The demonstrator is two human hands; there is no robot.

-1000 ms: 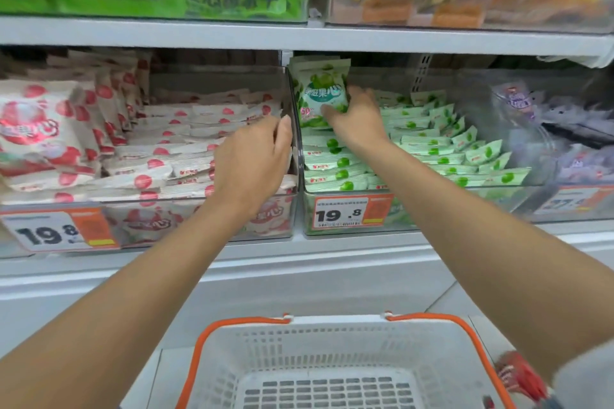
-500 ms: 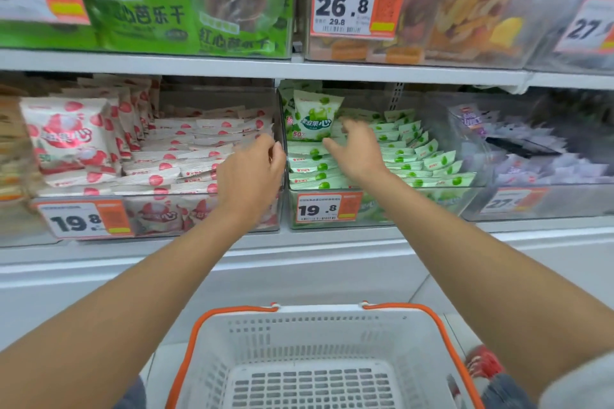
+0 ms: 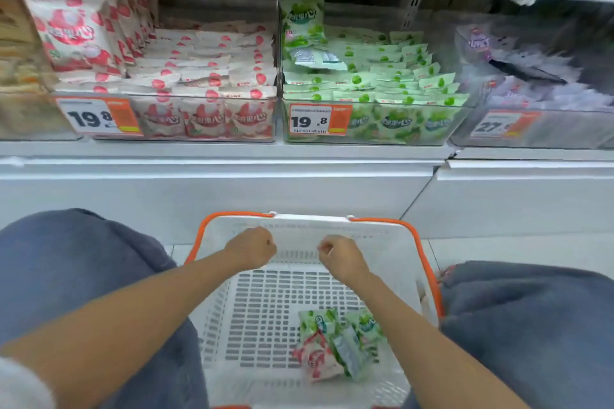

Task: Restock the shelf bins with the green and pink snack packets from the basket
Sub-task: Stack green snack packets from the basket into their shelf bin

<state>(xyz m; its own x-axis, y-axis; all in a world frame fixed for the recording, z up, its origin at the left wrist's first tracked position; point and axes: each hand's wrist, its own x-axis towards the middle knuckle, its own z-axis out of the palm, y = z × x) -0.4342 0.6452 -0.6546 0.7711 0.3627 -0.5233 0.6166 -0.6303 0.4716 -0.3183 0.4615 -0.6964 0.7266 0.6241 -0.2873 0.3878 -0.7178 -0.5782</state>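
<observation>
Left grip (image 3: 251, 251), right grip (image 3: 340, 256) withdrawn from bins (image 3: 365, 102) to over basket (image 3: 312, 218); both fisted, seemingly empty.

white basket (image 3: 375, 236) orange rim, green packets (image 3: 365, 325), pink packet (image 3: 315, 359)

A clear bin of purple packets (image 3: 545, 93) at far right bears an orange price tag (image 3: 503, 124).
</observation>
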